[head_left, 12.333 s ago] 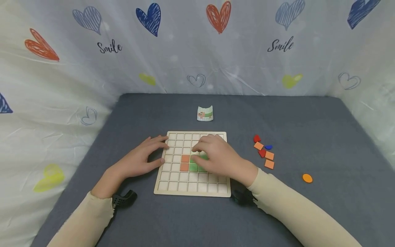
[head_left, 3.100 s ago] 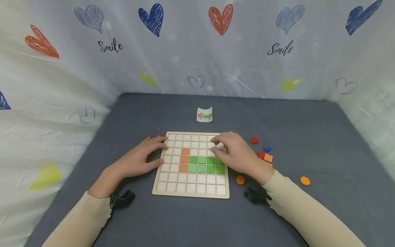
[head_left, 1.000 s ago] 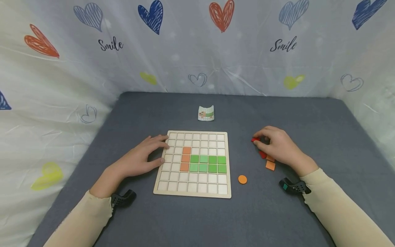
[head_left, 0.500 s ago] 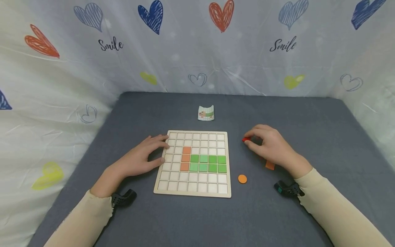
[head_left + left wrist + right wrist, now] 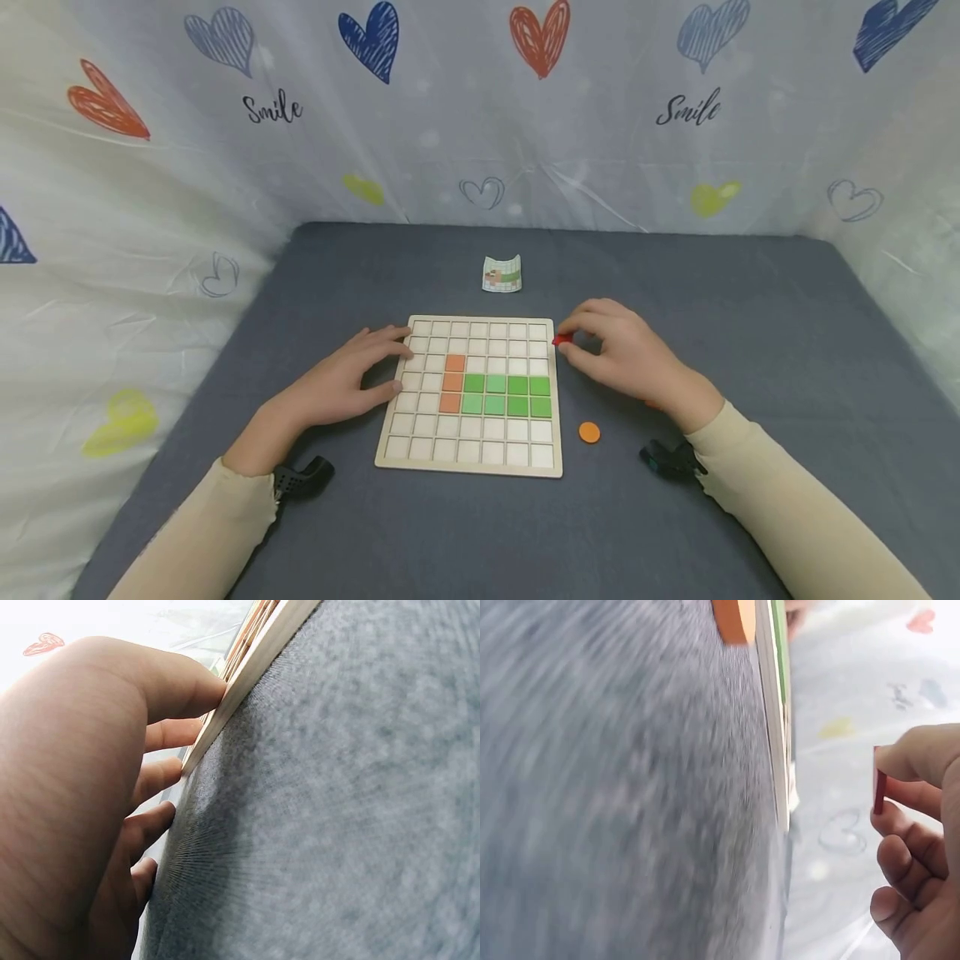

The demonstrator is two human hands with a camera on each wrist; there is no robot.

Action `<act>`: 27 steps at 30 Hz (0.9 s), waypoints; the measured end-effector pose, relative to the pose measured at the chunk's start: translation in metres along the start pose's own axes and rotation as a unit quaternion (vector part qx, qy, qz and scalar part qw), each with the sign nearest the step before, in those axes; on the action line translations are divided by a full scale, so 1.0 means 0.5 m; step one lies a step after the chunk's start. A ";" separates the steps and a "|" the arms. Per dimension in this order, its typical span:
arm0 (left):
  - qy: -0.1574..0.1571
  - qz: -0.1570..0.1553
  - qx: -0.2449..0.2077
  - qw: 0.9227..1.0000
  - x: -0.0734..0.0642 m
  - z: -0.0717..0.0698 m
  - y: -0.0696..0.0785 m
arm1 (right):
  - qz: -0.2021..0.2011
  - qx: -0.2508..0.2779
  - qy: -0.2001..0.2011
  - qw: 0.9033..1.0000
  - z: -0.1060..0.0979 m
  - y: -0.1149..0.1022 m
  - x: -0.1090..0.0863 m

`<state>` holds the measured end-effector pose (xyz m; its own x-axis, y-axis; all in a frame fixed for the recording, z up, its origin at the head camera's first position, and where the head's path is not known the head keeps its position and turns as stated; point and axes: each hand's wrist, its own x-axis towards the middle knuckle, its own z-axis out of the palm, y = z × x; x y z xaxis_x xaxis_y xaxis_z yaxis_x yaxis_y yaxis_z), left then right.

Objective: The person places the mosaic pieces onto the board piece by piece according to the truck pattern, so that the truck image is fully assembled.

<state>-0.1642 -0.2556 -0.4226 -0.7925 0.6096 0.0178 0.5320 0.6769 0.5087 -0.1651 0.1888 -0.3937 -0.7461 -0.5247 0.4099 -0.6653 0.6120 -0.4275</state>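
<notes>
A wooden grid board (image 5: 468,474) lies on the table, with three orange square tiles (image 5: 453,382) in one column and a two-row block of green tiles (image 5: 507,395) beside them. My left hand (image 5: 337,379) rests at the board's left edge, its fingers spread; the left wrist view shows the thumb on the wooden rim (image 5: 251,671). My right hand (image 5: 622,354) pinches a small red tile (image 5: 562,339) between thumb and fingers, right by the board's right edge. In the right wrist view that red tile (image 5: 879,780) appears edge-on, raised off the cloth.
An orange disc (image 5: 589,432) lies on the table right of the board. Behind the board stands a small curved picture card (image 5: 502,274). A sliver of orange tile (image 5: 653,405) shows under the right wrist, which hides the other loose pieces. A heart-printed curtain hangs behind.
Several green tiles and a third orange tile have joined the board since the earliest frame. My right hand has picked up a red tile and carried it left to the board. The left hand stays put.
</notes>
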 end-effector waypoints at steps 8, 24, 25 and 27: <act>-0.002 0.002 -0.002 1.000 -0.001 -0.001 0.002 | -0.061 0.015 0.018 0.998 0.015 -0.049 0.027; 0.004 0.009 0.001 1.000 -0.001 0.002 0.000 | -0.108 0.039 0.003 0.993 0.045 -0.108 0.095; 0.004 0.010 0.001 1.000 0.000 0.002 0.000 | -0.110 0.040 0.003 0.993 0.048 -0.110 0.100; 0.004 0.010 0.002 1.000 0.000 0.000 0.000 | -0.115 0.042 0.001 0.992 0.055 -0.114 0.109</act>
<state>-0.1642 -0.2554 -0.4225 -0.7834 0.6206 0.0346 0.5497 0.6658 0.5046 -0.1687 0.1091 -0.3691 -0.5740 -0.6440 0.5057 -0.8181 0.4244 -0.3881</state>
